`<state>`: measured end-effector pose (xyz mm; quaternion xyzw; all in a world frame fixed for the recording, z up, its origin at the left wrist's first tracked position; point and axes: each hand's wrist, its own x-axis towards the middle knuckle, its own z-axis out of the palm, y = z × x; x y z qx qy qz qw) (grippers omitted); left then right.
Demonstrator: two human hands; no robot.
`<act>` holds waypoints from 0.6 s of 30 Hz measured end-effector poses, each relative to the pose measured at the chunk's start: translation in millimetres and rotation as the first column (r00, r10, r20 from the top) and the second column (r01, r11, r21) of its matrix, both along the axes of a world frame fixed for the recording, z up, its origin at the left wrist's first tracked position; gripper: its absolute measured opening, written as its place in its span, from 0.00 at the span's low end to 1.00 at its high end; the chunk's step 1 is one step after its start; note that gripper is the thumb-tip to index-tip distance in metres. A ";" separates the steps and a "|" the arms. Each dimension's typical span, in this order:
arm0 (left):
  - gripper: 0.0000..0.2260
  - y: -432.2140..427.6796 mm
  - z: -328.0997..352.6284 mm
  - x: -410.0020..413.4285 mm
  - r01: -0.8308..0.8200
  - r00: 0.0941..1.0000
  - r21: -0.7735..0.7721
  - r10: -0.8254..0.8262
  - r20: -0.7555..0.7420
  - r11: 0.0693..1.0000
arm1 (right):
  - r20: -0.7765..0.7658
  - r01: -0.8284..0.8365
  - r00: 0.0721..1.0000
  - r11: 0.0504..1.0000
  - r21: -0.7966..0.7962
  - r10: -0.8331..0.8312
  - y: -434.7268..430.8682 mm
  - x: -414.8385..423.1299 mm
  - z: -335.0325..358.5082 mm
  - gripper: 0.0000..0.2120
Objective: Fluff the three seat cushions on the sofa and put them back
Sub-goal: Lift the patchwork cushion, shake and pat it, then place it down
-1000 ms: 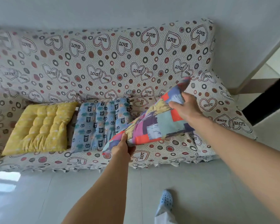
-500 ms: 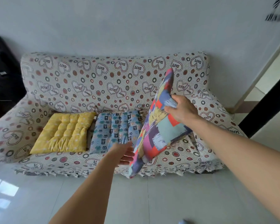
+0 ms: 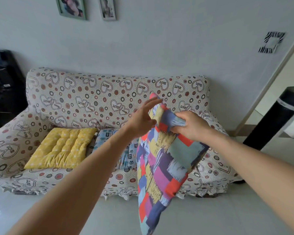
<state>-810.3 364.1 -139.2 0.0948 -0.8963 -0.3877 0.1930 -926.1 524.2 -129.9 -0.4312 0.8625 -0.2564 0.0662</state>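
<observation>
Patchwork cushion (image 3: 161, 167) hanging upright in front of sofa (image 3: 109, 99), clear of the seat; right hand (image 3: 192, 126) grip closed on its upper edge, left hand (image 3: 143, 119) open flat beside it. Looks like fluffing step on first cushion; next: pat with left palm, then set back on right seat; yellow cushion (image 3: 61, 148) and blue cushion (image 3: 129, 155) on seat, likely not yet done.

two framed pictures (image 3: 87, 7) on wall | zebra-striped frame (image 3: 272, 42) | black cabinet, perhaps (image 3: 4, 85) | black cylinder (image 3: 275, 118)

left hand (image 3: 141, 120) spread flat, right hand (image 3: 190, 126) clenched
</observation>
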 end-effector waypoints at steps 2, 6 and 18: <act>0.37 4.3 4.2 -13.0 0.090 0.996 -0.093 -0.090 0.011 0.992 | -0.044 -0.026 0.999 0.999 0.020 0.027 6.6 3.2 8.3 0.14; 0.23 13.7 4.0 -20.4 0.020 1.000 -0.340 -0.018 0.008 0.940 | -0.167 -0.055 0.983 0.991 0.124 0.076 19.2 7.5 25.8 0.13; 0.10 53.2 34.0 -28.6 -0.191 0.975 -0.299 0.146 -0.167 0.935 | -0.540 0.145 0.841 0.977 0.159 -0.037 -0.3 24.2 41.5 0.32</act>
